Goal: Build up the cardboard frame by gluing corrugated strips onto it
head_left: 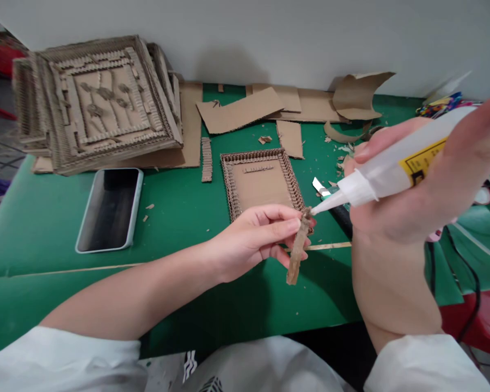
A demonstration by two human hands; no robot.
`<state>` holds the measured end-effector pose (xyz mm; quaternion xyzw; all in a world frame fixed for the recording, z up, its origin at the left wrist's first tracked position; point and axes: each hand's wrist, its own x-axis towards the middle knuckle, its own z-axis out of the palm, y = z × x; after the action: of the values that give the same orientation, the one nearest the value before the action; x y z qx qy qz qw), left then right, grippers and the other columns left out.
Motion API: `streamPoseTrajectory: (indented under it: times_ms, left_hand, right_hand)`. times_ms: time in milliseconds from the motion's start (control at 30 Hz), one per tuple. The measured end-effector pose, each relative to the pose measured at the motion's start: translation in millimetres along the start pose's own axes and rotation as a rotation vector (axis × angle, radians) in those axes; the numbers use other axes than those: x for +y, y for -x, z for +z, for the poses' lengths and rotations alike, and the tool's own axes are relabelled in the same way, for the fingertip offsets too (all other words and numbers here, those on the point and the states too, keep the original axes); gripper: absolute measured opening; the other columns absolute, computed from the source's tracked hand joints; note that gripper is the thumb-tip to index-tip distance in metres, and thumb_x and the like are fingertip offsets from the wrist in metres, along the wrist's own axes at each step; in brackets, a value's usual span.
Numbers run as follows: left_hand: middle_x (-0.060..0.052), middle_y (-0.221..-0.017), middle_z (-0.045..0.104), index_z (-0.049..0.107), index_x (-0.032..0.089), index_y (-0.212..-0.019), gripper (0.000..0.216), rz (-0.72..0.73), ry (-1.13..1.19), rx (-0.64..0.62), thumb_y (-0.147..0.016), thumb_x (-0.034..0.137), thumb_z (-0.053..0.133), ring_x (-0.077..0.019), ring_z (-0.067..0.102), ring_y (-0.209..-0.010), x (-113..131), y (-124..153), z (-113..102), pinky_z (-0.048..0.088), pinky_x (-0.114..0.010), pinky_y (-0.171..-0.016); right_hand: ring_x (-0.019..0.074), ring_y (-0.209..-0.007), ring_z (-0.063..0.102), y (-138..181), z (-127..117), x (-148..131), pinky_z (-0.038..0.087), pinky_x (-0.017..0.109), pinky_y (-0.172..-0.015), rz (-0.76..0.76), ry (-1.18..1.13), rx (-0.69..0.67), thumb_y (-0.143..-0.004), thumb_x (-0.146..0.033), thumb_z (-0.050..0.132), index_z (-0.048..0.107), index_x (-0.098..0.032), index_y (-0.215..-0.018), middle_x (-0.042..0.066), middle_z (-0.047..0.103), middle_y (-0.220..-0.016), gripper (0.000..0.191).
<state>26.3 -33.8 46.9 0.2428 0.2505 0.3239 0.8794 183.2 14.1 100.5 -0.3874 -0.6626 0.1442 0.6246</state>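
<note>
My left hand (265, 231) pinches a narrow cardboard strip (296, 256) between thumb and fingers, its long side slanting down toward me. In my right hand (441, 190) is a white glue bottle (392, 171) with a yellow label, tipped so its nozzle meets the strip's upper end. Whether glue is coming out is too small to tell. Just behind my left hand lies a small cardboard frame (261, 188) with a corrugated border and one short corrugated piece (258, 169) inside; its near edge is partly hidden by the hand.
Stacked cardboard relief panels (106, 109) stand at the left, with a phone (110, 209) in front. A utility knife (330, 204) lies beside the frame, blade out, partly under my right hand. Cardboard offcuts (240, 111) and a corrugated strip (206, 159) lie on the green table (179, 228).
</note>
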Motion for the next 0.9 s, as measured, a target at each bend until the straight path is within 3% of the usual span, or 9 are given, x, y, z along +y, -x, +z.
streamPoseTrajectory:
  times_ms: [100, 200, 333, 467, 567, 667, 733, 900]
  left_hand:
    - [0.0, -0.074, 0.071, 0.071, 0.018, -0.085, 0.021, 0.001, -0.004, -0.003, -0.072, 0.033, 0.079, -0.0101, 0.07, -0.066, 0, 0, 0, 0.057, -0.015, -0.058]
    - [0.0, -0.074, 0.071, 0.07, 0.018, -0.086, 0.022, -0.002, -0.004, 0.005, -0.072, 0.033, 0.079, -0.0104, 0.07, -0.066, 0, 0, 1, 0.057, -0.015, -0.058]
    - [0.0, -0.072, 0.07, 0.069, 0.016, -0.084, 0.024, -0.006, 0.001, 0.017, -0.071, 0.034, 0.079, -0.0108, 0.069, -0.066, 0, 0, 1, 0.056, -0.014, -0.057]
    - [0.0, -0.072, 0.07, 0.067, 0.015, -0.083, 0.026, -0.008, 0.005, 0.021, -0.07, 0.034, 0.08, -0.0107, 0.069, -0.064, 1, 0, 1, 0.056, -0.015, -0.057]
    - [0.0, -0.071, 0.069, 0.066, 0.015, -0.084, 0.027, -0.007, 0.011, 0.023, -0.069, 0.034, 0.08, -0.0103, 0.068, -0.063, 1, 0, 3, 0.056, -0.016, -0.057]
    - [0.001, -0.071, 0.069, 0.066, 0.015, -0.082, 0.027, -0.001, 0.012, 0.021, -0.069, 0.033, 0.08, -0.0095, 0.068, -0.062, 2, -1, 3, 0.055, -0.015, -0.056]
    - [0.001, -0.071, 0.069, 0.066, 0.015, -0.081, 0.025, 0.007, 0.01, 0.013, -0.07, 0.033, 0.08, -0.0092, 0.067, -0.063, 3, -1, 3, 0.055, -0.015, -0.057]
    - [0.001, -0.071, 0.068, 0.065, 0.015, -0.08, 0.025, 0.023, -0.002, 0.01, -0.071, 0.034, 0.079, -0.0093, 0.067, -0.063, 3, -1, 2, 0.056, -0.016, -0.057]
  right_hand:
    - [0.0074, -0.052, 0.052, 4, 1, 2, 0.035, 0.023, -0.045, 0.001, 0.019, 0.056, -0.087, -0.029, 0.059, 0.062, -0.025, -0.063, -0.005, 0.047, -0.053, 0.025]
    - [0.008, -0.049, 0.05, 4, 4, 3, 0.036, 0.023, -0.044, -0.003, 0.008, 0.126, -0.092, -0.043, 0.049, 0.061, -0.025, -0.062, -0.004, 0.043, -0.05, 0.038]
    - [0.006, -0.04, 0.042, 3, 9, 7, 0.027, 0.023, -0.034, -0.063, -0.083, 0.167, -0.092, -0.052, 0.043, 0.055, -0.023, -0.053, -0.003, 0.036, -0.045, 0.05]
    - [0.0063, -0.036, 0.044, 6, 6, 10, 0.028, 0.023, -0.032, -0.046, -0.113, 0.052, -0.096, -0.038, 0.041, 0.056, -0.024, -0.058, -0.005, 0.043, -0.045, 0.043]
    - [0.0077, -0.038, 0.046, 8, 3, 9, 0.032, 0.024, -0.033, -0.13, -0.076, -0.036, -0.093, -0.03, 0.047, 0.059, -0.027, -0.066, -0.007, 0.049, -0.048, 0.03]
    - [0.0065, -0.038, 0.043, 8, 0, 6, 0.032, 0.022, -0.034, -0.182, -0.072, 0.006, -0.093, -0.025, 0.047, 0.058, -0.027, -0.068, -0.007, 0.047, -0.05, 0.028]
    - [0.0051, -0.038, 0.04, 8, -2, 5, 0.03, 0.02, -0.034, -0.141, -0.082, -0.067, -0.094, -0.021, 0.044, 0.056, -0.026, -0.068, -0.007, 0.043, -0.049, 0.029]
    - [0.0071, -0.042, 0.046, 9, -10, 7, 0.032, 0.021, -0.036, -0.124, -0.09, -0.195, -0.091, -0.027, 0.05, 0.061, -0.027, -0.073, -0.006, 0.045, -0.053, 0.022]
